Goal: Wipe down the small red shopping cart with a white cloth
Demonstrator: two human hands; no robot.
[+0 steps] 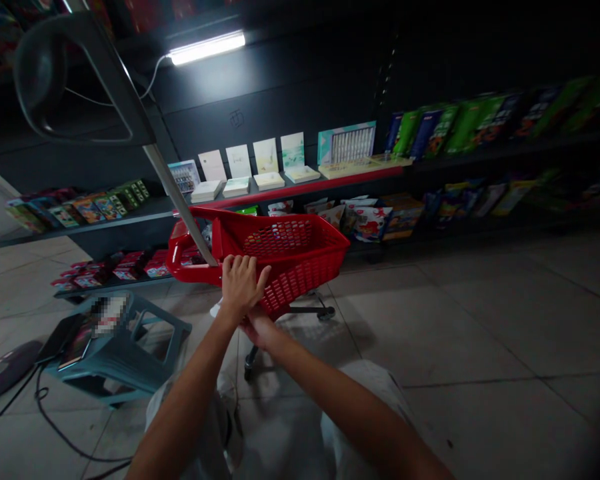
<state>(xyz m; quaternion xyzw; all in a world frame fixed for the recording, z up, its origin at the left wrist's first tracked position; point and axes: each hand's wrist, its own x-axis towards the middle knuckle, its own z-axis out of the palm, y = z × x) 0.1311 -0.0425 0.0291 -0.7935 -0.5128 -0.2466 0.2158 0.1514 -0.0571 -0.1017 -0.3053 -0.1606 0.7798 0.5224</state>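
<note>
A red plastic shopping cart [300, 250] on small wheels stands in front of me, tilted, its basket empty. My left hand [240, 283] lies on the cart's near rim with fingers curled over the edge. My right hand [257, 328] reaches under the basket's near corner; its fingers are hidden behind the left hand and the basket. A grey pole handle [177, 200] rises from the cart up to a loop grip at the top left.
Dark shelves [330, 183] with cards, books and packets run along the back. A teal plastic stool [125, 347] with items on it stands at the left, with a black cable [55, 420] on the tiled floor. My light trousers show below.
</note>
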